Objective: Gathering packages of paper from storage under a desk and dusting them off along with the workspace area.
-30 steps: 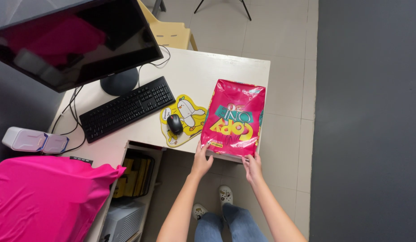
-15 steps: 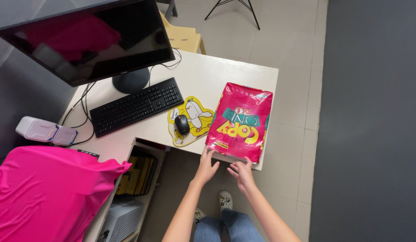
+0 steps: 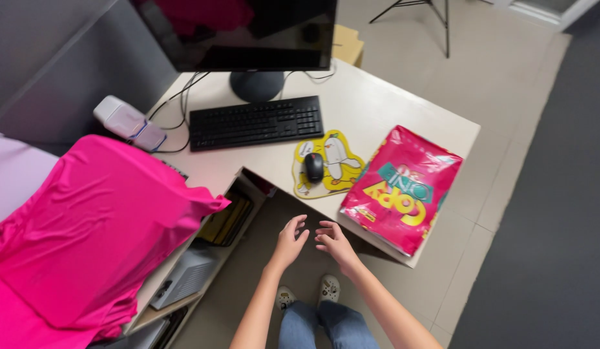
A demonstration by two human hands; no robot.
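- Bare forearms reach up from the bottom edge of the view, both raised in front of the person's body over the open floor below the desk edge.
- Left hand (image 3: 289, 242) is held loosely open, fingers gently curled and slightly spread, palm turned towards the other hand; it grips nothing.
- Right hand (image 3: 333, 240) sits just beside it, also open and empty, fingers relaxed and pointing towards the left hand. The fingertips of the two hands are close together, but I cannot tell whether they touch.
- Pink paper package (image 3: 402, 188), glossy with yellow and teal lettering, lies flat on the near right corner of the white desk (image 3: 371, 103). It is above and to the right of the right hand, near it but apart; neither hand touches it. Its lower edge runs along the desk's front edge.
- Left of the package lies a yellow mouse pad (image 3: 342, 161) with a black mouse (image 3: 313, 167) on it, above the left hand.
- Further back are a black keyboard (image 3: 256, 122) and a dark monitor (image 3: 248, 32) on a round stand.
- Bright pink cloth (image 3: 99, 226) drapes over the left part of the desk, well apart from the hands.
- Below the hands, blue jeans (image 3: 316, 326) and light shoes (image 3: 329, 287) show against the tiled floor.
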